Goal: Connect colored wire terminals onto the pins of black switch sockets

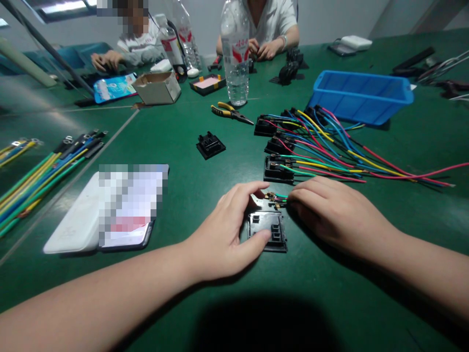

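Observation:
A square black plastic plate [264,222] lies on the green table at the front middle. The thumb of my left hand [234,230] rests on its lower right part, and my left fingers arch toward small brass terminals [270,197] just beyond the plate. My right hand [326,208] is at the right of the terminals, its fingers closed round the thin wires [281,197] that lead to them; its fingertips are partly hidden. Black sockets with coloured wires [278,168] lie behind my hands. Another black part [210,145] sits farther left.
A phone [128,210] and a white case lie at the left, near cable bundles [54,171]. Pliers [230,113], a water bottle [236,63], a small carton [157,89] and a blue bin [359,98] stand farther back. Two people sit across the table.

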A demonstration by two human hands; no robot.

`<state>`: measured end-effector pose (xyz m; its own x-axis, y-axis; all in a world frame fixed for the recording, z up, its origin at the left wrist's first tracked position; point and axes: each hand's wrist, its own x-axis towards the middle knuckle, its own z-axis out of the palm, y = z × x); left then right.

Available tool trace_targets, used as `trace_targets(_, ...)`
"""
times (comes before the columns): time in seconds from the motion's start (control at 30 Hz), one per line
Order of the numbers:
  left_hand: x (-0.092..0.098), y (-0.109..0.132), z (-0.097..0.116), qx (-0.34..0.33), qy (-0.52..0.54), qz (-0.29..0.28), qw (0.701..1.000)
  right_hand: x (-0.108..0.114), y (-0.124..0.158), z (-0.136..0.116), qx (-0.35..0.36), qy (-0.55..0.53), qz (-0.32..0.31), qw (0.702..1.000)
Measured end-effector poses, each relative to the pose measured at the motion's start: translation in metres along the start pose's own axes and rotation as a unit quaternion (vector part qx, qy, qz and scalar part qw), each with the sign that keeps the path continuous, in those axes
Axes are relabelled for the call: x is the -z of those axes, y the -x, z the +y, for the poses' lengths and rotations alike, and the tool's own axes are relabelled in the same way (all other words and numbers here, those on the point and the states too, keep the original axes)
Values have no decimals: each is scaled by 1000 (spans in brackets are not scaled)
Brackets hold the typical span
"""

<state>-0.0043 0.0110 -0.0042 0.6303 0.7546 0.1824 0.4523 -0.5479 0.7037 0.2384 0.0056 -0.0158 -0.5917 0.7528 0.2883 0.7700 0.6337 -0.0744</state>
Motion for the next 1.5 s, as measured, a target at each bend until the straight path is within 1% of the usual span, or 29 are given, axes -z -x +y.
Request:
trace_targets(0.13, 0, -3, 0, 29, 17, -1, 999, 0, 0, 0, -5, 4, 0, 1000)
trace_targets(0.3, -1, -4, -1, 38, 19, -8, 999, -1, 0, 0, -11, -2, 4, 1000)
trace_targets(0.67, 0, -4, -1, 13, -15, -15, 1000, 4, 0, -2, -1, -12, 19, 1000)
trace_targets(0.93, 2, -6, 2, 14, -31, -24, 999, 6, 1, -4, 6, -19, 40, 999)
trace_targets(1.07, 2, -6, 1, 12, -29, -24, 999, 6, 2, -4, 14, -17, 36, 999)
trace_targets(1.27, 2, -6, 1, 17, -23, -33, 999, 3, 2, -2, 36, -27, 68, 997)
trace_targets(1.5, 2, -7, 1, 11, -21, -33, 999, 6, 2, -4, 37, -36, 58, 997)
